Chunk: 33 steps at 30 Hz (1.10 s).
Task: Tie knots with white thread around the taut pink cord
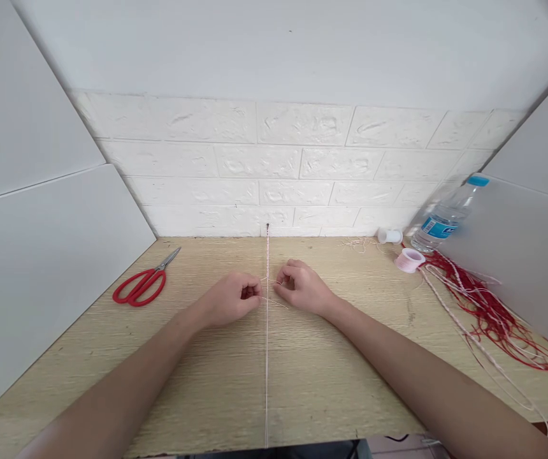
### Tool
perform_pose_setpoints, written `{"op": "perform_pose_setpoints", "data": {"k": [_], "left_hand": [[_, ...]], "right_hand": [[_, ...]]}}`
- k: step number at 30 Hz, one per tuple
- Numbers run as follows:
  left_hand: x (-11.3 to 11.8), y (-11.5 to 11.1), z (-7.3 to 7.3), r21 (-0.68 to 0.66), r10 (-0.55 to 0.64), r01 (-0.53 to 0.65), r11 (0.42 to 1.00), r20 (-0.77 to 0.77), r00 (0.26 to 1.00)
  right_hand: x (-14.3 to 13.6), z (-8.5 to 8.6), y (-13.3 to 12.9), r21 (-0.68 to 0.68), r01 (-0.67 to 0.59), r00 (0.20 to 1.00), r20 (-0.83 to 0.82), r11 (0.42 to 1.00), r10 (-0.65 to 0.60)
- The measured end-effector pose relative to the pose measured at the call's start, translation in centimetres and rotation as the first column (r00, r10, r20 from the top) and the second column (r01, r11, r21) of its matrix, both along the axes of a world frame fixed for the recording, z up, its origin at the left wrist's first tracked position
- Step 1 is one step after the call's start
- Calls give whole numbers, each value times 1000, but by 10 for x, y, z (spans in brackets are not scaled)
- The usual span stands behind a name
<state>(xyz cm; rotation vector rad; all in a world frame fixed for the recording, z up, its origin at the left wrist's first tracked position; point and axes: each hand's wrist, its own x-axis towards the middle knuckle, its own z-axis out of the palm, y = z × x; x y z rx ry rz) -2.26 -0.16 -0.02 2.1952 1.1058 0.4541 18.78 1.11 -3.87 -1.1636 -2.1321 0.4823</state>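
Observation:
A pale cord point(267, 357) runs taut from a small dark fixing point(267, 225) at the foot of the wall toward the table's front edge. Its far stretch is a knotted pink-and-white braid point(267, 252). My left hand point(238, 296) is just left of the cord, thumb and fingers pinching a thin thread. On the other side, my right hand point(302, 287) pinches the thin thread point(274, 281) that crosses the cord at the braid's near end. A loose thread tail point(276, 303) slants rightward from my left fingertips.
Red-handled scissors point(143, 284) lie at left. On the right stand a water bottle point(446, 213), a pink thread spool point(410, 260) and a white spool point(390, 236). A tangle of red cords point(498, 306) spreads by the right panel. White brick-pattern wall point(236, 159) closes the back.

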Motion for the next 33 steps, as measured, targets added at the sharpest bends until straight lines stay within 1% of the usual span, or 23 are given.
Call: {"op": "perform_pose_setpoints", "data": {"k": [3,6,11,14,17,20,22,24,28,33], "left_hand": [[-1,2,0,-26,-8,9,1000,26,1000],[-1,2,-1,-45,-14,16,999,45,999],[2,2,-2,-7,67,-67,998,8,998],[2,1,-2,-20,100,-100,995,31,994],[0,2,0,-69,51,-48,996,44,998],[-3,3,-1,-103,-25,25,994,0,1000],[-3,3,-2,-118,-35,31,992,-36,999],[-1,3,-4,-119,-11,6,993,-38,999],[3,3,-6,-80,88,-85,993,24,996],[7,4,-10,-46,186,-184,982,32,982]], "right_hand": [[0,-1,2,-18,-2,998,-62,1000,1],[0,2,1,-79,-13,993,-117,997,3],[0,8,-4,-213,-58,967,-253,975,2],[0,10,-7,-228,-48,952,-306,972,-25],[1,12,-7,-198,-5,954,-294,980,-55],[2,13,-7,-179,19,958,-279,984,-70],[2,14,-8,-171,18,958,-279,985,-66],[2,16,-11,-165,-25,960,-278,986,-22],[-1,17,-16,-154,-173,963,-234,973,134],[0,15,-17,-79,-267,953,-166,960,252]]}}
